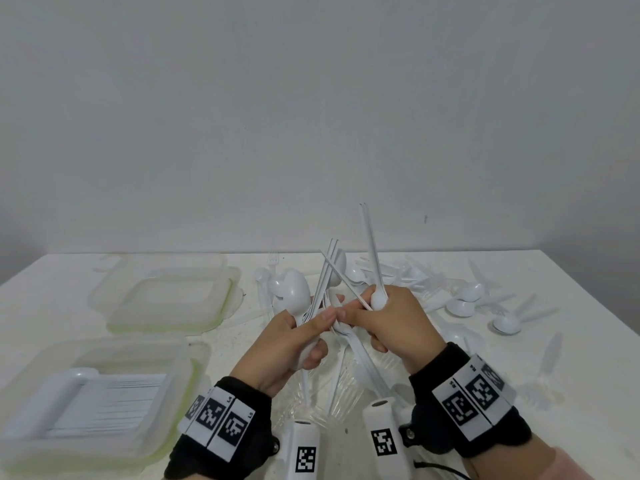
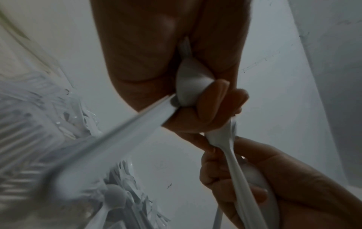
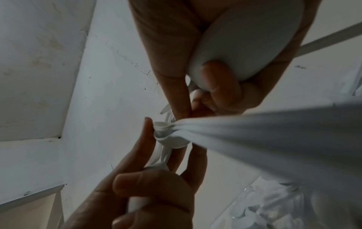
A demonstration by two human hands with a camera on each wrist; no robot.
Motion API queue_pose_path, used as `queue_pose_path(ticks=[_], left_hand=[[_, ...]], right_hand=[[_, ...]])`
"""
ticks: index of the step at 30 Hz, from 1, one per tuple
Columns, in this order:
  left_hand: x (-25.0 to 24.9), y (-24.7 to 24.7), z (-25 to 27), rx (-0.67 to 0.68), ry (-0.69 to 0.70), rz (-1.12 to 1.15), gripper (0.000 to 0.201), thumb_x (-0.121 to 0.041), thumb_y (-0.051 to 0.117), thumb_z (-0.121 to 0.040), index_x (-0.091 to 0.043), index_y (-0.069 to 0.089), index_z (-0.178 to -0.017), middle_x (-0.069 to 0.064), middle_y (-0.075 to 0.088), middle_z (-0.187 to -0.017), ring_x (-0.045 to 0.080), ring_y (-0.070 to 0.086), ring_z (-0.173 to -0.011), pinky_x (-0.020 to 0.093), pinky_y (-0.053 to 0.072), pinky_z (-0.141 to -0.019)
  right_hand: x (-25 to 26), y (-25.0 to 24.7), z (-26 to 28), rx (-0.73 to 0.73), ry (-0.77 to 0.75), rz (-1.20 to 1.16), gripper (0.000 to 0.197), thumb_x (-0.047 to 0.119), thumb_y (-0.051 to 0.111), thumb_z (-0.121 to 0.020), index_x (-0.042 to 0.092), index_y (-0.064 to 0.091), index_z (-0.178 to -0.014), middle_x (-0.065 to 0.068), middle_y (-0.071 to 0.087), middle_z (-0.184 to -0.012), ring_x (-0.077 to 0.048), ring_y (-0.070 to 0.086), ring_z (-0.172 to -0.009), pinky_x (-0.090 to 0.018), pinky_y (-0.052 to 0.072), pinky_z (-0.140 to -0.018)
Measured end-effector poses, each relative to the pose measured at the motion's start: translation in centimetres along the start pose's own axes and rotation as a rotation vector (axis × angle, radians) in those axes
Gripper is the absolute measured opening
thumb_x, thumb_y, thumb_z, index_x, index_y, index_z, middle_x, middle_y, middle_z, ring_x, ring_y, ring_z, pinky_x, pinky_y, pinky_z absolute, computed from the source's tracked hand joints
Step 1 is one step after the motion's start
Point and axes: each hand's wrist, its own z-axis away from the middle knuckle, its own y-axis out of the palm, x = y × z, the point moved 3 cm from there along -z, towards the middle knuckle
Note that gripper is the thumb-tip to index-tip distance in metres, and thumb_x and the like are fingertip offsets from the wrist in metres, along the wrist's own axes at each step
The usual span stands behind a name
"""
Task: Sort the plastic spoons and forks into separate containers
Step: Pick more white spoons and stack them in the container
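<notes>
Spoons (image 1: 292,289) clutched in left hand (image 1: 294,344), forks (image 1: 325,271) gripped by right hand (image 1: 391,320), both above the near container (image 1: 173,424). Sorting mid-way, I judge; next, drop each bunch in its own container.

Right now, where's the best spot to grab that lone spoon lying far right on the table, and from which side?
Pinch the spoon by its slim handle, coming from above on the right; the handle angles up-right, clear of the bowl and apart from the pile.

White spoons (image 1: 292,289) and forks (image 1: 325,271) bunched upright above the table (image 1: 588,375); more scattered on it; near container (image 1: 166,410) holds stacked handles; far container (image 1: 221,299) empty.
</notes>
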Motion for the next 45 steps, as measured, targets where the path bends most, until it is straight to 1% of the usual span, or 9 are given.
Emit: queue_pose_path(ticks=[6,12,17,20,23,28,33,37,45], left_hand=[[0.0,0.3,0.0,0.005,-0.014,-0.004,0.057,-0.034,0.064,-0.081,0.013,0.06,-0.113,-0.01,0.059,-0.052,0.005,0.034,-0.04,0.015,0.027,-0.044],[-0.5,-0.6,-0.3,-0.088,0.022,0.213,0.045,-0.031,0.061,-0.088,-0.008,0.062,-0.126,0.004,0.066,-0.096,0.005,0.033,-0.045,0.014,0.029,-0.041],[-1.2,-0.9,-0.1,-0.108,0.055,0.347,0.041,-0.029,0.06,-0.085,-0.008,0.065,-0.119,0.006,0.068,-0.101,0.004,0.032,-0.044,0.013,0.026,-0.039],[-1.1,-0.6,-0.1,-0.106,0.056,0.34,0.044,-0.029,0.06,-0.082,-0.011,0.063,-0.122,0.009,0.066,-0.101,0.005,0.033,-0.044,0.013,0.028,-0.038],[-1.1,-0.6,0.0,-0.116,0.047,0.285,0.044,-0.033,0.063,-0.079,-0.013,0.065,-0.118,0.008,0.068,-0.099,0.005,0.033,-0.045,0.014,0.027,-0.04],[-0.9,-0.7,-0.1,-0.156,0.027,0.222,0.046,-0.033,0.064,-0.082,-0.008,0.064,-0.121,0.012,0.07,-0.105,0.005,0.033,-0.044,0.014,0.028,-0.04],[-0.9,-0.8,0.0,-0.178,0.023,0.186,0.049,-0.035,0.066,-0.079,-0.01,0.065,-0.121,0.015,0.071,-0.112,0.006,0.033,-0.044,0.014,0.029,-0.041],[-1.1,-1.0,0.5,-0.169,0.003,0.07,0.046,-0.042,0.06,-0.08,-0.019,0.065,-0.12,0.006,0.074,-0.106,0.006,0.031,-0.044,0.014,0.028,-0.043],[-1.0,0.1,1.5,0.108,-0.072,0.086,0.041,-0.038,0.049,-0.091,-0.012,0.073,-0.111,0.009,0.061,-0.069,0.006,0.03,-0.035,0.017,0.022,-0.037]], right_hand=[[0.4,0.2,0.2,-0.001,-0.033,0.024,0.021,0.004,0.076,-0.077,0.015,0.068,-0.061,0.008,0.073,-0.073,0.001,0.051,-0.037,-0.013,0.033,-0.036],[0.0,0.0,0.3,-0.047,-0.06,0.022,0.014,0.024,0.08,-0.076,0.013,0.073,-0.082,0.009,0.06,-0.052,-0.001,0.048,-0.039,-0.014,0.035,-0.041],[0.3,-0.1,0.9,0.135,-0.178,0.111,0.032,0.027,0.081,-0.073,0.04,0.072,-0.101,-0.006,0.075,-0.089,-0.011,0.07,-0.086,-0.029,0.054,-0.085],[-0.1,0.4,0.9,0.223,-0.214,0.151,0.032,0.021,0.073,-0.084,0.039,0.07,-0.11,-0.005,0.074,-0.075,-0.012,0.07,-0.085,-0.03,0.049,-0.096],[-0.2,0.4,0.8,0.203,-0.217,0.149,0.028,0.017,0.068,-0.088,0.037,0.072,-0.107,-0.001,0.068,-0.061,-0.012,0.065,-0.072,-0.029,0.048,-0.087],[-0.3,-0.1,0.8,0.169,-0.15,0.03,0.022,0.014,0.066,-0.089,0.031,0.074,-0.102,-0.002,0.06,-0.056,-0.007,0.042,-0.042,-0.015,0.035,-0.044],[-0.8,-0.1,0.7,0.165,-0.096,-0.077,0.023,0.011,0.064,-0.09,0.03,0.075,-0.094,-0.005,0.055,-0.055,-0.017,0.034,-0.043,-0.022,0.029,-0.039],[-0.2,-1.3,-0.2,-0.042,-0.102,-0.203,0.018,0.011,0.064,-0.09,0.021,0.074,-0.101,-0.002,0.05,-0.054,-0.014,0.035,-0.043,-0.021,0.028,-0.039],[2.3,-2.1,-1.2,-0.125,-0.088,-0.284,0.025,0.018,0.076,-0.08,0.016,0.067,-0.103,0.01,0.055,-0.049,-0.004,0.044,-0.038,-0.018,0.035,-0.038]])
